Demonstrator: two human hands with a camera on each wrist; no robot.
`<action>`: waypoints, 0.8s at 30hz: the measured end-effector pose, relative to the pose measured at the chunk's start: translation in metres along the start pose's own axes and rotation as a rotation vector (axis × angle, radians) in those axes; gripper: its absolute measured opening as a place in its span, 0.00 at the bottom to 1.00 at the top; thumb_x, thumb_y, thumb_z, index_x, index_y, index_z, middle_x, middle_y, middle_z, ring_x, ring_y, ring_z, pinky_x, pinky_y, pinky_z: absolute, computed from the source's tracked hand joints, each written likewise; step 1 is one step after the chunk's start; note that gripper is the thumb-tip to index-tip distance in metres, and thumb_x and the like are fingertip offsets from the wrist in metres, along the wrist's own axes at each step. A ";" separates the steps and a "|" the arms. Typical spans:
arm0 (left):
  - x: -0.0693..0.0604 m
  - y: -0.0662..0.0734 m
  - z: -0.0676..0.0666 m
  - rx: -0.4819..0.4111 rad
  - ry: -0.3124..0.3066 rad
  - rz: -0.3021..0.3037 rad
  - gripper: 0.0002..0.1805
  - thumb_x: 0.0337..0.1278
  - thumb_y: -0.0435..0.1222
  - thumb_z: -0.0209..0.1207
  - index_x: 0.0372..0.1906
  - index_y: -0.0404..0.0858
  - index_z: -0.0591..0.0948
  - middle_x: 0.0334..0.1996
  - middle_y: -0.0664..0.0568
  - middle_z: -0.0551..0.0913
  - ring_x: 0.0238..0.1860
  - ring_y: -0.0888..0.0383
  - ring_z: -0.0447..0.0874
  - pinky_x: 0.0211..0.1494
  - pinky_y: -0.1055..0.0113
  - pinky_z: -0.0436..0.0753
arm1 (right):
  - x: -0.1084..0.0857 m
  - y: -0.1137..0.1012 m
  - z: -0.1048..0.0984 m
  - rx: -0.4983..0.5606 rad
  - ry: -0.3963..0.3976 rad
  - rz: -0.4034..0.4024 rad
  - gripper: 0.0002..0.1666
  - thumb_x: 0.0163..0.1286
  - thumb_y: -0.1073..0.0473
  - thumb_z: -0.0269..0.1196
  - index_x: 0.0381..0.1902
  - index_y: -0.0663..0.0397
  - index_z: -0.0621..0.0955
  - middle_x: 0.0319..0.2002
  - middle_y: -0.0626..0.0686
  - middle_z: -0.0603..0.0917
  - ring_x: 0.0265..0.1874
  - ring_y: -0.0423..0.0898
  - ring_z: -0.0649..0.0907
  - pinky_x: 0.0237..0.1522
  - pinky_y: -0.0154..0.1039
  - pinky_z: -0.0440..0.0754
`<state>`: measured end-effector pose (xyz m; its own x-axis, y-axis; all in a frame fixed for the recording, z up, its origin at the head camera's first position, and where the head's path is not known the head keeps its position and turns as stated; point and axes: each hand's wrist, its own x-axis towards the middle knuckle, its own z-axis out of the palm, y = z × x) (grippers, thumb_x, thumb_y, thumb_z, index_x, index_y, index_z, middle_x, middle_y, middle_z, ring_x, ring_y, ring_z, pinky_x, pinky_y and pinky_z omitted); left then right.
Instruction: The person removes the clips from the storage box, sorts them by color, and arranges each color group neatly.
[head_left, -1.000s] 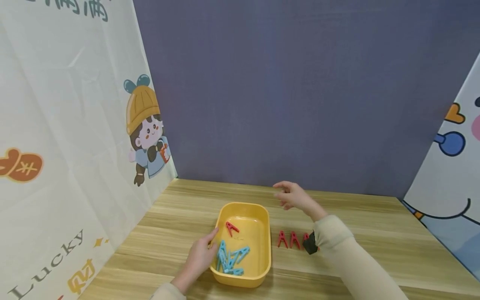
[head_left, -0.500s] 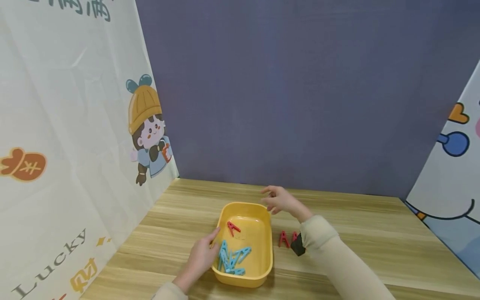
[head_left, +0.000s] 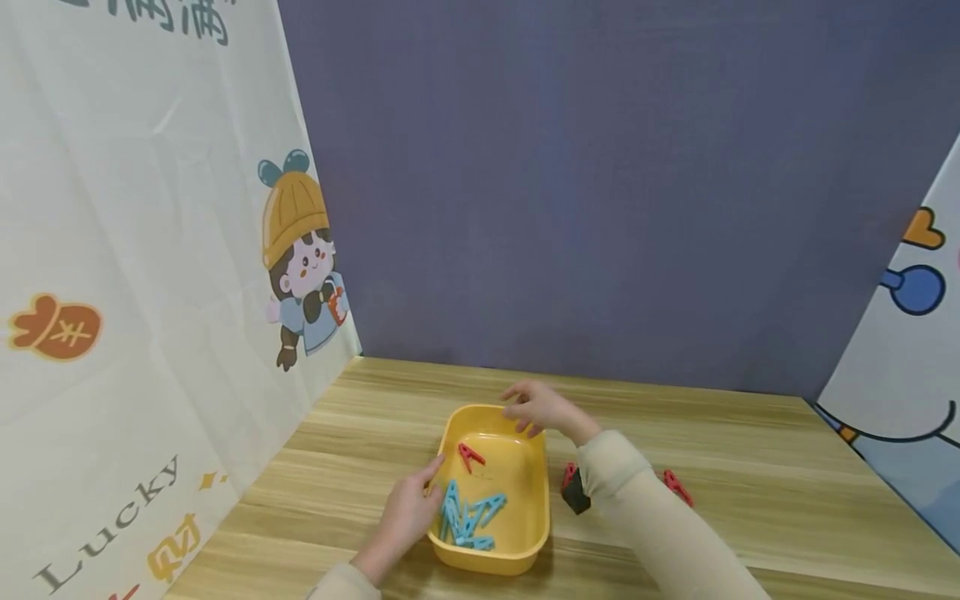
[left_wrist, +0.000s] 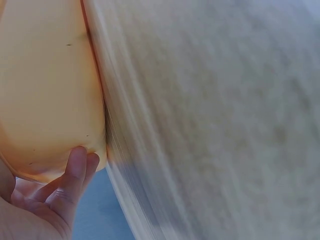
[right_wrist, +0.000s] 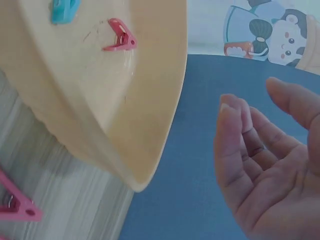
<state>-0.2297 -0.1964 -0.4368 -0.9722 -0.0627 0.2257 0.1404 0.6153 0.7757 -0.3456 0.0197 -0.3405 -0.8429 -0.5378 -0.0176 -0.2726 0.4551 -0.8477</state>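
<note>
My left hand (head_left: pixel 407 510) grips the left wall of a yellow basket (head_left: pixel 546 500); in the left wrist view its fingertips press the outside of the basket (left_wrist: pixel 55 90). My right hand (head_left: pixel 546 410) hovers over the basket's far right corner with bent, parted fingers and holds nothing, as the right wrist view of the hand (right_wrist: pixel 272 165) shows too. Inside the basket lie one red clip (head_left: pixel 471 457) and several blue clips (head_left: pixel 467 518). On the table to the right are a red clip (head_left: pixel 570 473), partly covered, and another red clip (head_left: pixel 677 487) beside the sleeve.
The wood-grain table (head_left: pixel 750 467) meets a dark blue backdrop (head_left: pixel 562 192) behind. A white printed sheet (head_left: pixel 165 233) stands at the left and another printed sheet (head_left: pixel 892 358) at the right. A black block (head_left: pixel 576 493) sits by my right wrist.
My right hand has moved left and slightly down, from beyond the basket's right side to over its far edge. The sleeve now hides other red clips and uncovers one. My left hand keeps its place.
</note>
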 end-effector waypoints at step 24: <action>0.000 0.000 -0.001 0.006 0.012 0.030 0.25 0.54 0.29 0.54 0.60 0.35 0.72 0.53 0.31 0.73 0.21 0.57 0.72 0.19 0.68 0.72 | 0.026 0.004 0.056 0.008 -0.033 0.082 0.20 0.62 0.62 0.61 0.49 0.68 0.75 0.32 0.58 0.79 0.27 0.53 0.81 0.27 0.45 0.81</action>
<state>-0.2290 -0.1970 -0.4358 -0.9652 -0.0536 0.2561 0.1685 0.6218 0.7649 -0.3428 -0.0323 -0.3741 -0.8465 -0.5220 -0.1046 -0.1995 0.4932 -0.8467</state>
